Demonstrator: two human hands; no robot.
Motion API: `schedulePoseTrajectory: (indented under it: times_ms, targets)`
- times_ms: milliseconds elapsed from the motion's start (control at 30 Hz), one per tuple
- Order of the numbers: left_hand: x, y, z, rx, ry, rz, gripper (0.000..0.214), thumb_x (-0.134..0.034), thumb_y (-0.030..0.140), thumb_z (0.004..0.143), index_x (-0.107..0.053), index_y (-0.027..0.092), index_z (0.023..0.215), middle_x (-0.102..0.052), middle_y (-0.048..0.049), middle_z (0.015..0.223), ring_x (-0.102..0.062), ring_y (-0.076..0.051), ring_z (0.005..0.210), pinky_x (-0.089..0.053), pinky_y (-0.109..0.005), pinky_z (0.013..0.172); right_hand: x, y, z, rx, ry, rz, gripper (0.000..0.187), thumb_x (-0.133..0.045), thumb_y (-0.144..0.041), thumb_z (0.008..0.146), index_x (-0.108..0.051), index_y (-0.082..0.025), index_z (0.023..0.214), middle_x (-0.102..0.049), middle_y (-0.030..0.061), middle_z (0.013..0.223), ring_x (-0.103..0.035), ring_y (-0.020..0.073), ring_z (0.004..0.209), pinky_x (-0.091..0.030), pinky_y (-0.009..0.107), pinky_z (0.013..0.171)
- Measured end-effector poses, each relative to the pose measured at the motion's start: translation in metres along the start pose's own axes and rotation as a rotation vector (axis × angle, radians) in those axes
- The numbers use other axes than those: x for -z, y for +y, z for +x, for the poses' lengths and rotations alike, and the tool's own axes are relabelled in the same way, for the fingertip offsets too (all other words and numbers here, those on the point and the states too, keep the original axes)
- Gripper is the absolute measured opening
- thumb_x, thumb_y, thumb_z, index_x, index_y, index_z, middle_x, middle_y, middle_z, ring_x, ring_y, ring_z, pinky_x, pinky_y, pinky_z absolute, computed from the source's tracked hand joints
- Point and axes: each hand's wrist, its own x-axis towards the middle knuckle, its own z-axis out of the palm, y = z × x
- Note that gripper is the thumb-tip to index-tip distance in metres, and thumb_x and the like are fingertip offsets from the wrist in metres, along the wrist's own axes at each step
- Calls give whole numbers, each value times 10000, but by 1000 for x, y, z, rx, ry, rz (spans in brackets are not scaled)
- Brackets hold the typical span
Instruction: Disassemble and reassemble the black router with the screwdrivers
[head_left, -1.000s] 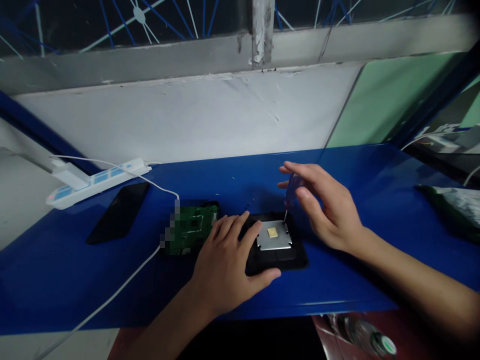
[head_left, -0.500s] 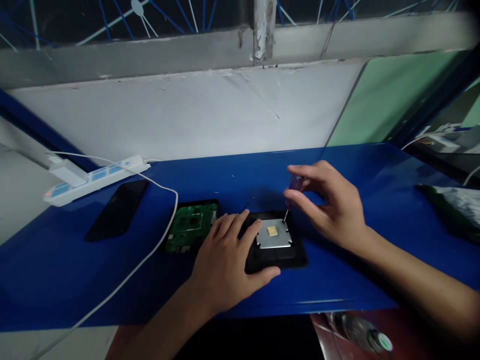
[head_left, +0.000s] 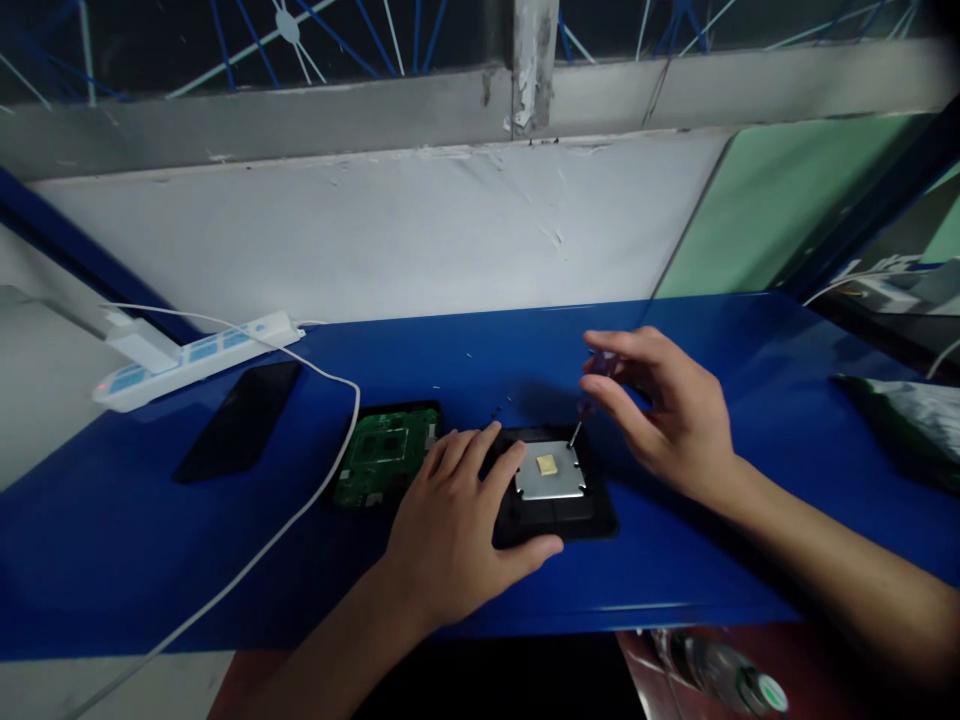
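My right hand [head_left: 660, 415] pinches the purple see-through handle of a small screwdriver [head_left: 602, 366] between thumb and fingers. The screwdriver's thin shaft slants down to the top right corner of a silver metal plate [head_left: 559, 487] with a yellowish square pad [head_left: 547, 465] in its middle. That plate lies in a black plastic case [head_left: 574, 523] on the blue table. Across the case's left side rests my left hand [head_left: 454, 525], open, fingers spread, with the index fingertip at the plate's edge. Left of it lies a green circuit board [head_left: 375, 450] in a dark shell, partly hidden by the left fingers.
Tiny dark screws [head_left: 496, 410] lie behind the case. To the left are a black phone [head_left: 238, 420], a white power strip [head_left: 202, 362] and a white cable [head_left: 289, 520] crossing the table [head_left: 112, 560]. A green-and-silver packet [head_left: 907, 420] sits at the right, a plastic bottle [head_left: 731, 680] below the edge.
The view has shifted slightly. My right hand and the screwdriver handle have moved a little to the right, with the tip still at the same plate corner. My left hand stays in place.
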Motion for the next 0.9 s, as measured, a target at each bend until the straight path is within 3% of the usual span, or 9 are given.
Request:
schedulePoseTrajectory:
  times_ms: [133, 333, 500, 700, 900]
  targets:
    - [0, 0, 0, -3, 5, 6, 745, -680, 653, 794, -555, 186, 1360, -531, -187, 1455, -505, -409, 1292, -405, -634, 1072, 2, 3, 2, 43, 3, -10, 288, -720, -264, 875, -636, -276, 1151, -618, 22, 895, -636, 170, 716, -585, 361, 665]
    - [1, 0, -2, 3, 11, 2, 742, -708, 643, 770, -554, 205, 1350, -538, -172, 1454, -507, -396, 1300, -424, -614, 1068, 1, 1, 1, -10, -106, 79, 443, -469, -262, 1008, -461, -290, 1449, -629, 98, 1230, -690, 216, 957, -599, 459, 844]
    - [1, 1, 0, -2, 12, 8, 748, -694, 655, 778, -555, 195, 1351, -546, -184, 1444, -520, -410, 1284, -428, -639, 1051, 1, -1, -1, -18, -106, 128, 479, -402, -229, 1022, -421, -303, 1495, -618, 98, 1346, -692, 232, 1056, -587, 500, 922]
    - [0, 0, 0, 3, 6, -13, 746, -691, 654, 787, -545, 202, 1362, -527, -176, 1464, -504, -407, 1304, -415, -631, 1070, 2, -1, 2, 24, -43, -4, 494, -502, -168, 986, -475, -306, 1459, -696, 54, 1096, -699, 184, 903, -593, 411, 822]
    - [0, 0, -1, 8, -2, -8, 751, -699, 645, 783, -545, 198, 1367, -518, -176, 1471, -499, -400, 1304, -414, -626, 1071, 3, 0, 4, 116, 44, -112, 379, -714, -235, 879, -648, -280, 1250, -623, 31, 857, -618, 195, 788, -553, 395, 730]
